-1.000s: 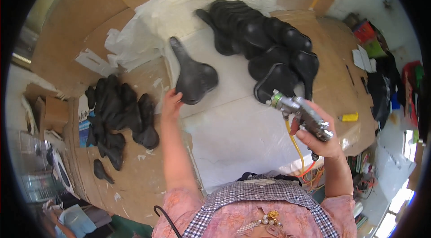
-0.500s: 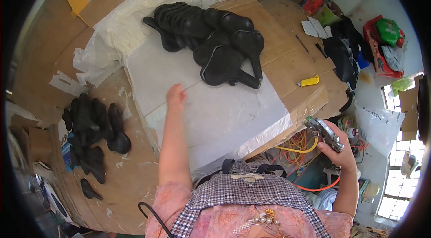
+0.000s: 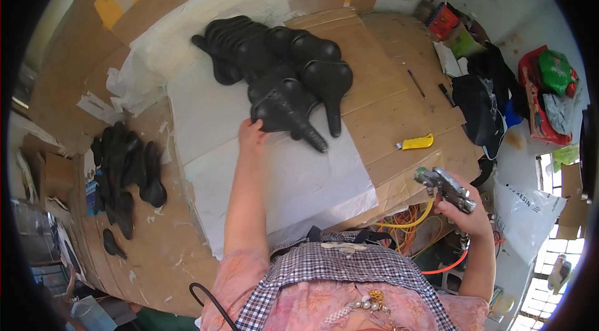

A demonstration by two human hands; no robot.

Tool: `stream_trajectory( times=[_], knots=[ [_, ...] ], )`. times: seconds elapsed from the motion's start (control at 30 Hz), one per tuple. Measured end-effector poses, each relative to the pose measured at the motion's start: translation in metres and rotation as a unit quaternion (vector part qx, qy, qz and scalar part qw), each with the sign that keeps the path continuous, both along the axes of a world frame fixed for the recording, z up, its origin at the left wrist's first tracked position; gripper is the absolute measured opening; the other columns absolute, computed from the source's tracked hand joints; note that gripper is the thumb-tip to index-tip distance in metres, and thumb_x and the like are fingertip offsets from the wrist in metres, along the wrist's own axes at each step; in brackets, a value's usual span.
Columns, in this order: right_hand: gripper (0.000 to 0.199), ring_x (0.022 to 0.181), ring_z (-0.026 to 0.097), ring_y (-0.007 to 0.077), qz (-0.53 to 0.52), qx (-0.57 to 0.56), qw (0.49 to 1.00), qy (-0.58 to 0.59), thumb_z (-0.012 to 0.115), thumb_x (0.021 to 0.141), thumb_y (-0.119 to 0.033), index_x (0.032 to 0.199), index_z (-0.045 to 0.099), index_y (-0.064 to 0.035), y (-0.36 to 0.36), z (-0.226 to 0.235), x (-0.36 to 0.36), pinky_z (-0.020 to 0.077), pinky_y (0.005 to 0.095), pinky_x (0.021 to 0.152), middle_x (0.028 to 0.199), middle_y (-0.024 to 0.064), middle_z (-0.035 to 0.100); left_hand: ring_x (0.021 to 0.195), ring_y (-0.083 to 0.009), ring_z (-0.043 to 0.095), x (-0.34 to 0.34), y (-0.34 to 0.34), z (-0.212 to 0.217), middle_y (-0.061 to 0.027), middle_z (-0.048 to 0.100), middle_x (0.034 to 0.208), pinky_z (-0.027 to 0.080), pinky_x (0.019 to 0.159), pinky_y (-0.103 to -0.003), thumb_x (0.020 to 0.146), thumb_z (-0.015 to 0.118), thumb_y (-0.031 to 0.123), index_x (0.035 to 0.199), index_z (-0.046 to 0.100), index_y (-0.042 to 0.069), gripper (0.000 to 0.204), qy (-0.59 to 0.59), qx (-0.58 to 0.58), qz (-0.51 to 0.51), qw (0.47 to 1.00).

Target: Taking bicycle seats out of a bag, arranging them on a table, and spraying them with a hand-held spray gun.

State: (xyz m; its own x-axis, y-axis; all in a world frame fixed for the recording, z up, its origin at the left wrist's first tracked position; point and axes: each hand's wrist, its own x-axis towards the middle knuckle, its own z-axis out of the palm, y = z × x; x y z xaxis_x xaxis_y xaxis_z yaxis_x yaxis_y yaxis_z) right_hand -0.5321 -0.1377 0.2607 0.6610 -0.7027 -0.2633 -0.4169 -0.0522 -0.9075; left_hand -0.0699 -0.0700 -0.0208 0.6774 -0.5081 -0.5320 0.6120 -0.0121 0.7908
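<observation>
My left hand (image 3: 252, 135) reaches forward, its fingers closed on the rear edge of a black bicycle saddle (image 3: 284, 106). That saddle lies at the near end of a heap of black saddles (image 3: 246, 50), its narrow nose pointing to the near right. Beside it rests another saddle (image 3: 329, 75), nose toward me. Under them is a white sheet (image 3: 268, 175) spread over the cardboard. In my right hand (image 3: 468, 212) is a metal spray gun (image 3: 448, 189), held above the near right edge of the table with its nozzle to the left.
More black saddles (image 3: 118, 169) lie at the left on the cardboard-covered table (image 3: 168, 256). A yellow utility knife (image 3: 416, 142) and a pen (image 3: 416, 83) are at the right. Bags and clutter (image 3: 480, 91) line the far right edge. An orange hose (image 3: 448, 267) hangs beneath my right hand.
My left hand has moved forward from above the white sheet and taken hold of the nearest saddle's edge. The spray gun stays in my right hand.
</observation>
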Motion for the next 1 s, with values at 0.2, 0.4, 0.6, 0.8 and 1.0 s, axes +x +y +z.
stream_trajectory(
  times=[0.2,0.4,0.6,0.8,1.0],
  knots=[
    [0.062,0.075,0.052,0.009,-0.065,-0.017,0.988,-0.141,0.072,0.075,-0.021,0.125,0.046,0.0036,-0.059,-0.004,-0.006,0.0444,0.0231,0.068,0.084,0.0032,0.057,0.088,-0.0218,0.061,0.024,0.006,0.064,-0.0113,0.059,0.1,0.052,0.075,-0.038,0.087,0.053,0.001,0.107,0.047,0.003,0.021,-0.095,-0.126,0.048,0.986],
    [0.058,0.076,0.053,0.0089,-0.004,0.066,0.99,-0.126,0.072,0.075,-0.016,0.124,0.049,0.0019,-0.082,-0.016,-0.03,0.0448,0.0238,0.068,0.086,0.0041,0.058,0.09,-0.0193,0.058,0.013,-0.116,0.057,-0.0054,0.06,0.102,0.045,0.073,-0.035,0.079,0.062,0.004,0.113,0.05,0.006,0.036,-0.048,-0.166,-0.034,0.984],
    [0.066,0.075,0.056,0.0114,0.024,0.099,0.991,-0.082,0.073,0.073,-0.019,0.129,0.044,0.0016,-0.088,-0.036,-0.042,0.0459,0.0248,0.066,0.084,0.0053,0.06,0.069,-0.0134,0.051,-0.03,-0.188,0.052,-0.0014,0.059,0.081,0.039,0.06,-0.029,0.065,0.074,0.005,0.096,0.06,0.006,0.034,-0.242,0.057,-0.106,0.963],
    [0.062,0.078,0.057,0.0128,0.108,0.063,0.986,-0.115,0.071,0.075,-0.016,0.128,0.044,0.0017,-0.087,-0.052,-0.028,0.0477,0.0273,0.07,0.087,0.0071,0.06,0.066,-0.0116,0.051,-0.071,-0.145,0.12,-0.0009,0.055,0.075,0.04,0.057,-0.026,0.061,0.073,-0.003,0.088,0.059,0.005,0.032,-0.23,-0.037,-0.125,0.964],
    [0.059,0.08,0.058,0.012,0.196,0.015,0.976,-0.09,0.069,0.077,-0.014,0.129,0.043,0.0001,-0.069,-0.041,0.011,0.0479,0.0277,0.072,0.088,0.0063,0.06,0.09,-0.0197,0.055,0.029,0.072,0.174,-0.0093,0.055,0.101,0.044,0.08,-0.033,0.07,0.075,0.01,0.115,0.049,0.001,0.053,-0.299,-0.07,0.246,0.919]
  ],
)
